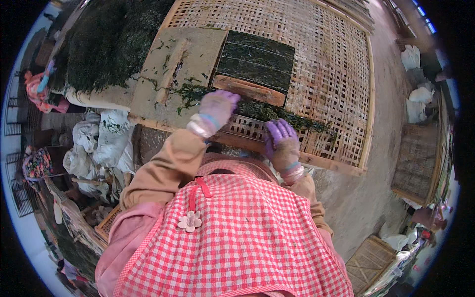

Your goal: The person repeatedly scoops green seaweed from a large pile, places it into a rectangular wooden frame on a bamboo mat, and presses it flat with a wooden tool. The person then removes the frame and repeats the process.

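Note:
My left hand [218,107], in a purple-fingered glove, is over loose dark green seaweed [191,92] at the left end of a wooden block [250,89]. My right hand [282,140], gloved alike, has its fingers bent at the near side of a strip of leafy seaweed [274,112]; whether either hand grips anything is hidden. The block lies along the near edge of a rectangular dark green seaweed sheet [256,59], which thin pale lines divide crosswise. Under these is a woven bamboo tray [334,85] with a wooden rim.
A flat board [148,92] with seaweed scraps and a wooden stick [172,70] lies left of the sheet. Beyond it is a big seaweed heap [104,48]. White sacks [111,137] stand below. Another person [39,89] is at far left. Woven panels [417,163] stand at right.

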Action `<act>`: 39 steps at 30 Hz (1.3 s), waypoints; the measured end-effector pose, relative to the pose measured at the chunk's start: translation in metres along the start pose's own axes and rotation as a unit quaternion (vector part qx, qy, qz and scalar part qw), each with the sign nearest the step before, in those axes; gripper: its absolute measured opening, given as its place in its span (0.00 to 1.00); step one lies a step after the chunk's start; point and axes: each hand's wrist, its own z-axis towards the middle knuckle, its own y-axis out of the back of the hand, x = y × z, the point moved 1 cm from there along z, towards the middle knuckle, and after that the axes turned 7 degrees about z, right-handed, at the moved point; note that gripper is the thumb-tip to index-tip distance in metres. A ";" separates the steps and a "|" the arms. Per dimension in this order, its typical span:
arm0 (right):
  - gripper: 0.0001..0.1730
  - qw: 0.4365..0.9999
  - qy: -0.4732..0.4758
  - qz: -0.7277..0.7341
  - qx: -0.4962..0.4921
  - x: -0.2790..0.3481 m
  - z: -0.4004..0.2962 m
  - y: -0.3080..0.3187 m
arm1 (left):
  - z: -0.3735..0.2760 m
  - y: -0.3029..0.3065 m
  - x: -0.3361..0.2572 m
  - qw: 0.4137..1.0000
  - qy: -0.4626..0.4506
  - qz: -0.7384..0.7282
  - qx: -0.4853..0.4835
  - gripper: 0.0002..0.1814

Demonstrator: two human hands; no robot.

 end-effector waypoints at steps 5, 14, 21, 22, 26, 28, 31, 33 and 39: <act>0.22 0.998 -0.021 -0.059 -0.008 -0.001 0.018 -0.004 | -0.007 0.003 0.001 0.995 0.043 -0.062 -0.070 0.22; 0.27 0.974 -0.149 -0.162 0.052 -0.003 0.015 -0.030 | -0.006 -0.010 0.020 0.992 -0.035 0.087 -0.086 0.14; 0.29 0.988 -0.076 -0.121 0.051 0.056 0.047 -0.047 | -0.036 0.004 0.045 0.983 0.019 -0.060 -0.172 0.16; 0.30 0.988 -0.065 -0.117 0.077 0.057 0.050 -0.050 | -0.038 0.008 0.049 0.982 0.026 -0.060 -0.174 0.16; 0.31 0.968 -0.175 -0.173 0.053 0.025 0.031 -0.049 | -0.046 0.013 0.072 0.976 0.060 -0.017 -0.211 0.20; 0.31 0.972 -0.163 -0.162 0.057 0.023 0.028 -0.046 | -0.049 0.011 0.067 0.977 0.031 0.022 -0.208 0.21; 0.31 0.969 -0.180 -0.161 0.048 0.026 0.029 -0.042 | -0.037 -0.017 0.037 0.980 -0.070 0.091 -0.160 0.24; 0.31 0.961 -0.209 -0.178 0.018 0.018 0.024 -0.043 | -0.036 -0.033 0.038 0.990 -0.051 0.134 -0.009 0.24; 0.30 0.967 -0.186 -0.172 0.017 0.009 0.016 -0.039 | -0.042 -0.006 0.044 0.992 0.003 -0.009 -0.128 0.24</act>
